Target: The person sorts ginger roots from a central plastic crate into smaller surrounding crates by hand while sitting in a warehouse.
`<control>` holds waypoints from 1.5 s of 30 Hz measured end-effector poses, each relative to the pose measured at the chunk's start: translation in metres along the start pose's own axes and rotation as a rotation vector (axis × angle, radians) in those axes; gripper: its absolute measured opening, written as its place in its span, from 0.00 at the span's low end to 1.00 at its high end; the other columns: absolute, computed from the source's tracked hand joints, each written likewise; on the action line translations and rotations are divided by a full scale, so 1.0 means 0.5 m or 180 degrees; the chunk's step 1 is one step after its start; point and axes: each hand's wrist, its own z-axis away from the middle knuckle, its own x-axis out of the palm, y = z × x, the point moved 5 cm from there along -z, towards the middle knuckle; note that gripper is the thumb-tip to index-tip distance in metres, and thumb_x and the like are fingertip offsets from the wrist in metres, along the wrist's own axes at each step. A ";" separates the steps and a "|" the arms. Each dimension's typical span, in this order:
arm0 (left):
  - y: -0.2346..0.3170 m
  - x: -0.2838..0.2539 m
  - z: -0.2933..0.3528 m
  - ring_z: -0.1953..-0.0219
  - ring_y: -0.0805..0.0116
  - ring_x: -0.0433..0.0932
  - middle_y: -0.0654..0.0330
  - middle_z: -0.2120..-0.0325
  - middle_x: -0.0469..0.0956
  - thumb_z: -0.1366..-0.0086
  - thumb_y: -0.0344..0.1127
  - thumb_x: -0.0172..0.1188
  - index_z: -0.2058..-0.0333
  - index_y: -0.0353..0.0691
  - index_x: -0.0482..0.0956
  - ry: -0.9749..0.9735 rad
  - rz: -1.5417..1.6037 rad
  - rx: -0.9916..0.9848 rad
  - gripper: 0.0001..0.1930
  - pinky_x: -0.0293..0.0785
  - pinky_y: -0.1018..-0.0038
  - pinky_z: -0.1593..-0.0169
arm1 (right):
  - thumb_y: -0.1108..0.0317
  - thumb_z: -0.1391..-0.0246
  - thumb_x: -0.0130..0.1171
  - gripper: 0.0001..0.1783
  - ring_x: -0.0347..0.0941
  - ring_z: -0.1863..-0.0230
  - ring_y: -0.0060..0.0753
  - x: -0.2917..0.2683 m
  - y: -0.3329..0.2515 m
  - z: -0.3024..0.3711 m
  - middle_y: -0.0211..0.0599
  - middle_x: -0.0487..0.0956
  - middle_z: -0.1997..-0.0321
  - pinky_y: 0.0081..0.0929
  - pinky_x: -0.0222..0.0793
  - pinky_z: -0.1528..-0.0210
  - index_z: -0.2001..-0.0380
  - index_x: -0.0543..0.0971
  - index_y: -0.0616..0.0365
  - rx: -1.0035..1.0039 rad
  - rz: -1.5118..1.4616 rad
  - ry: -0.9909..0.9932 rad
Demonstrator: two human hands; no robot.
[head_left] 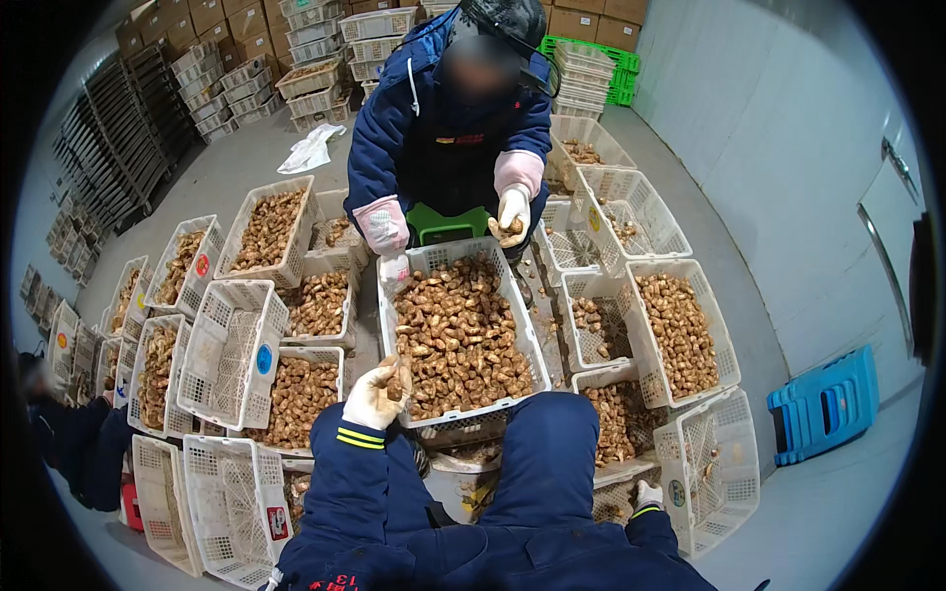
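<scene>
judging by what shows in the head view, sorting by hand seems under way: the left hand [371, 402] pinches a brown mushroom-like piece [396, 386] at the near left corner of the filled white crate [458, 426]. the right hand [647, 494] is beside an outer crate [731, 473], its grip unclear. next probably calls for choosing a crate and letting go.

Cool, even light brightens the smooth pale-grey wall [759, 128] at upper right, fisheye distortion bowing straight edges, while the dark-clothed person [89, 448] at lower left seems dim and soft.
</scene>
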 end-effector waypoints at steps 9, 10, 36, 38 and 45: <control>0.038 0.034 -0.085 0.77 0.80 0.66 0.61 0.59 0.79 0.29 0.37 0.53 0.49 0.40 0.77 -0.0483 -0.0535 0.0080 0.14 0.62 0.89 0.79 | 0.65 0.40 0.60 0.22 0.78 0.50 0.31 0.278 -0.607 0.307 0.45 0.82 0.49 0.24 0.73 0.47 0.45 0.76 0.64 -0.3123 -0.0022 -0.1365; 0.046 0.018 -0.093 0.76 0.80 0.68 0.60 0.59 0.79 0.29 0.38 0.53 0.49 0.40 0.77 -0.0144 -0.0740 0.0254 0.14 0.64 0.87 0.79 | 0.65 0.42 0.61 0.21 0.79 0.52 0.31 0.343 -0.644 0.358 0.44 0.83 0.52 0.26 0.73 0.47 0.47 0.77 0.63 -0.3498 0.0625 -0.1241; 0.122 -0.016 -0.148 0.77 0.78 0.70 0.61 0.67 0.81 0.30 0.42 0.53 0.51 0.41 0.79 0.0688 -0.0932 0.1216 0.15 0.68 0.82 0.77 | 0.55 0.46 0.63 0.26 0.77 0.49 0.46 0.780 -0.551 0.531 0.42 0.79 0.49 0.39 0.74 0.48 0.45 0.74 0.50 -0.4895 0.3426 -0.1452; 0.131 -0.020 -0.161 0.77 0.77 0.70 0.61 0.66 0.81 0.29 0.42 0.52 0.51 0.41 0.78 0.0682 -0.0780 0.1306 0.15 0.69 0.82 0.76 | 0.54 0.44 0.62 0.26 0.76 0.48 0.45 0.810 -0.532 0.534 0.42 0.78 0.48 0.38 0.73 0.46 0.43 0.73 0.49 -0.4843 0.3592 -0.1836; 0.158 -0.027 -0.164 0.73 0.76 0.74 0.60 0.65 0.81 0.29 0.42 0.53 0.49 0.42 0.76 0.0663 -0.0625 0.1453 0.15 0.72 0.82 0.72 | 0.61 0.43 0.58 0.23 0.78 0.50 0.46 0.910 -0.495 0.562 0.42 0.76 0.46 0.43 0.74 0.50 0.43 0.73 0.44 -0.5130 0.3808 -0.2174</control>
